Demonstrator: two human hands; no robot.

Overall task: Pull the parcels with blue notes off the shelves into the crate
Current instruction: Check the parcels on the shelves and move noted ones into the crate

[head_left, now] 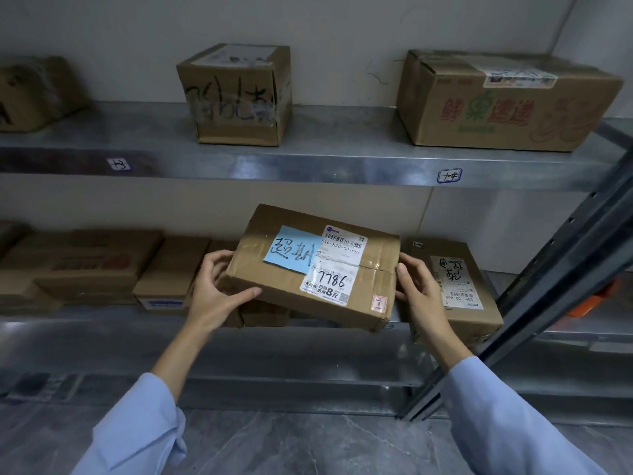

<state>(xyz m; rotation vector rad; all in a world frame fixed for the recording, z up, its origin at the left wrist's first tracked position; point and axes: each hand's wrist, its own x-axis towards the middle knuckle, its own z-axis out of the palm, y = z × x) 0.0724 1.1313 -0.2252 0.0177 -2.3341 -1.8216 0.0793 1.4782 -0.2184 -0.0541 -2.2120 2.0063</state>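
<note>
parcel (342, 269) is held off the lower shelf (291, 351), in the open gap under the front lip of the upper shelf (308, 166), free room above it up to that lip. Low boxes (171, 272) sit just left of and behind it on the lower shelf. Another box (459, 289) sits just right, partly behind the right hand (421, 299). Dark upright post (555, 279) slants down the far right, well apart from the parcel. Near side toward the floor (308, 440) is open

Long axis runs left-right, right end dipping a bit lower. Broad taped face tilts up toward the camera, carrying the blue note (291, 252) and a white label (337, 265) marked 7786, note left of centre

left hand (212, 293) grips the left end: thumb (251, 292) lies along the near edge, fingers (219, 257) curl round the far left corner. Right hand clamps the right end, thumb on the end face by the top edge, other fingers wrapped round the end, tips hidden
</note>
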